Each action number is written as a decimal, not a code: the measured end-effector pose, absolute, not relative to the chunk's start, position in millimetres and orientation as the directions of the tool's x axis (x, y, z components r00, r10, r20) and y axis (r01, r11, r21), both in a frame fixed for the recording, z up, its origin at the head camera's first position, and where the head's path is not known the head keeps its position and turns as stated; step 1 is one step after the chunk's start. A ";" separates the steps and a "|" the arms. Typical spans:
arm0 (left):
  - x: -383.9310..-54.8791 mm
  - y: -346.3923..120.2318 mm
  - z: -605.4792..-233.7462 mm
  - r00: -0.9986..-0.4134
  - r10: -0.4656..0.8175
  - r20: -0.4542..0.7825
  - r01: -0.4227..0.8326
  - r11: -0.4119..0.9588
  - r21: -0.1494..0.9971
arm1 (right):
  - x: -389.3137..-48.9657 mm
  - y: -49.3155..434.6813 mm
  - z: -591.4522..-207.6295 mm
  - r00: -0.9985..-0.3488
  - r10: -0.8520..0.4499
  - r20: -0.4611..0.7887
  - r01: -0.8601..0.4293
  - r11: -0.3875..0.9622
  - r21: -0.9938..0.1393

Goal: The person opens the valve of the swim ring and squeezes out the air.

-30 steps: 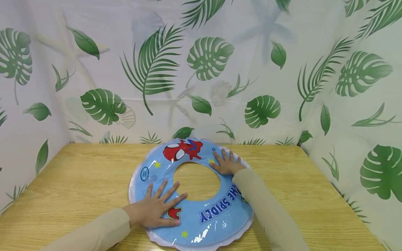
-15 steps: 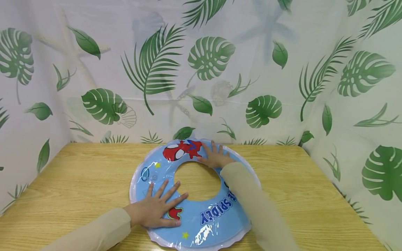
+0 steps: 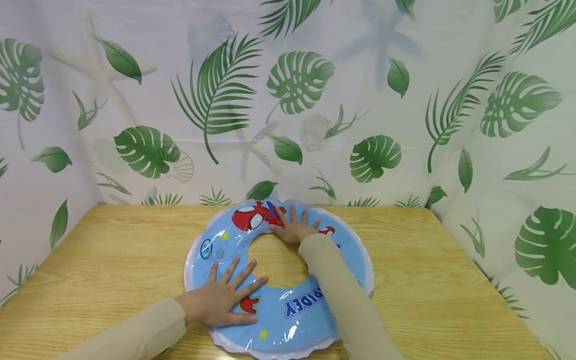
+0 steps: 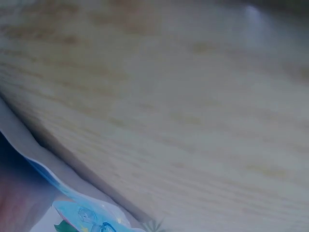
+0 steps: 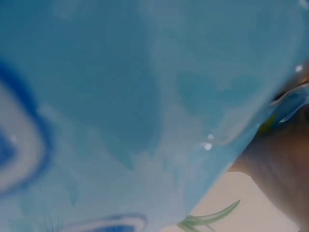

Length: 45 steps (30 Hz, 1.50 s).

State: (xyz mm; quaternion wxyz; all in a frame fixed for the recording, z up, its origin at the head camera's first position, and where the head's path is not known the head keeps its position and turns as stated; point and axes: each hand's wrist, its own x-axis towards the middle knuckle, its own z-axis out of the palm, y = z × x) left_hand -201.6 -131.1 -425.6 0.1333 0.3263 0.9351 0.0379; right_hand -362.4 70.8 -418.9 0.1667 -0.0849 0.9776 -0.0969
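Note:
A light-blue inflatable swim ring (image 3: 310, 330) with a pale scalloped rim lies flat on the wooden table. It carries a red cartoon figure, yellow stars and "SPIDEY" lettering. My left hand (image 3: 220, 300) rests on its left front part, fingers spread and straight. Toward the back of the ring, my right hand (image 3: 294, 229) lies with fingers spread, touching the red figure's edge; its forearm crosses the hole and covers some lettering. The left wrist view catches only a corner of the swim ring (image 4: 96, 215) and blurred skin. In the right wrist view the ring's blue surface (image 5: 145, 96) fills most of the frame.
The wooden table (image 3: 432, 280) extends on both sides of the ring. A white curtain (image 3: 333, 165) printed with green leaves hangs behind it and along both sides.
My right hand has slid left along the back of the ring, from its right side to the red figure. The left hand and the ring have stayed in place.

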 end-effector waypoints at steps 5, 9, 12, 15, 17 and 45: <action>-201.9 -132.2 -427.4 -0.750 0.623 -0.222 0.600 0.782 0.167 | -360.7 66.6 -422.0 -0.927 -0.175 -0.331 -0.111 0.973 -0.204; -202.5 -133.0 -429.0 -0.751 0.622 -0.221 0.599 0.783 0.168 | -360.5 64.0 -421.9 -0.926 -0.162 -0.341 -0.107 0.979 -0.175; -202.6 -133.5 -429.7 -0.753 0.619 -0.222 0.598 0.785 0.163 | -360.5 62.5 -421.8 -0.924 -0.158 -0.347 -0.107 0.981 -0.162; -202.7 -133.8 -430.1 -0.754 0.619 -0.220 0.597 0.785 0.163 | -360.1 61.6 -421.8 -0.925 -0.158 -0.346 -0.109 0.982 -0.157; -202.8 -133.9 -430.3 -0.753 0.620 -0.219 0.597 0.785 0.165 | -360.1 61.3 -421.7 -0.925 -0.162 -0.343 -0.113 0.981 -0.158; -203.4 -132.9 -427.9 -0.745 0.635 -0.204 0.609 0.772 0.181 | -354.5 23.2 -421.8 -0.913 -0.282 -0.296 -0.240 0.956 -0.170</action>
